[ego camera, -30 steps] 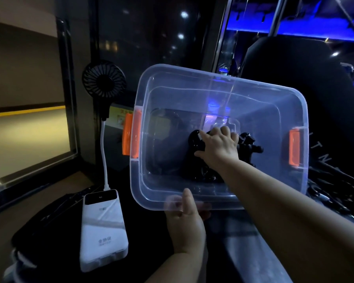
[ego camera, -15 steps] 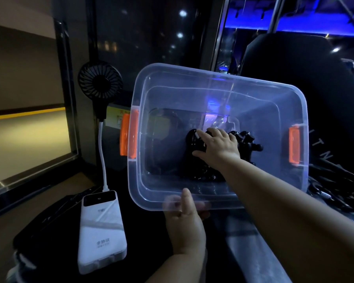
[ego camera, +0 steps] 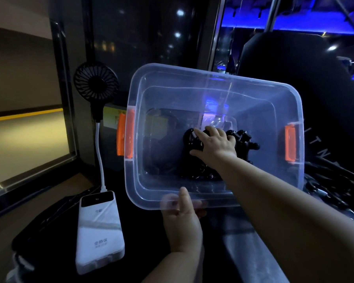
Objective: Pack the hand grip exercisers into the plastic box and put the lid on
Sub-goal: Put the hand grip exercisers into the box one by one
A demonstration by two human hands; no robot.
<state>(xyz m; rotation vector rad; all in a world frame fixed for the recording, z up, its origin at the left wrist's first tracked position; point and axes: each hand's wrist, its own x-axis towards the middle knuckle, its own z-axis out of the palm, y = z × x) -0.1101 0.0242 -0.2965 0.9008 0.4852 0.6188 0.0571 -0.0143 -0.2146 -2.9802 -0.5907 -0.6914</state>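
A clear plastic box (ego camera: 213,82) with orange side latches is tilted so that its opening faces me. My left hand (ego camera: 182,223) grips its near rim, thumb over the edge and fingers behind the wall. Inside lie black hand grip exercisers (ego camera: 245,141) in a dark heap on the box floor. My right hand (ego camera: 215,147) reaches into the box and rests on top of that heap, fingers curled over a black grip. No lid shows in this view.
A white power bank (ego camera: 99,231) lies at the lower left, cabled to a small black fan (ego camera: 95,80). More black hand grip exercisers (ego camera: 339,190) lie to the right of the box. A dark padded seat back (ego camera: 294,58) stands behind.
The box has dipped slightly toward me. My right hand has stayed on the grips, its fingers shifting a little. My left hand keeps its hold on the rim.
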